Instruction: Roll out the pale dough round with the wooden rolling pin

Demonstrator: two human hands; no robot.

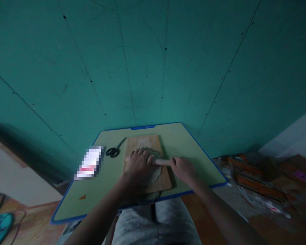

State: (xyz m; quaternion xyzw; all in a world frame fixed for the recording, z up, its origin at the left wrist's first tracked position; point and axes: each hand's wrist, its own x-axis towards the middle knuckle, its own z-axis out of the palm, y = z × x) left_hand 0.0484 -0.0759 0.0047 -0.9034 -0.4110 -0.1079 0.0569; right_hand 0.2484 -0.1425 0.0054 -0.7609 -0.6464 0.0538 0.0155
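Two hands (pixel 139 162) (pixel 183 168), one rolling pin (pixel 162 162), one board (pixel 166 182), one dough sheet (pixel 153 177)

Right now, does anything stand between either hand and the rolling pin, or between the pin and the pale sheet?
Nothing visible does: left hand and right hand are on the rolling pin, which lies across the pale sheet.

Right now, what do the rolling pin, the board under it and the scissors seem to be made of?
The rolling pin looks like pale, smooth wood, though plastic is possible in this dim light. The board is probably matte wood, by its warm tan tone. The scissors look part metal, part plastic: greyish toward the tip, black at the handle end.
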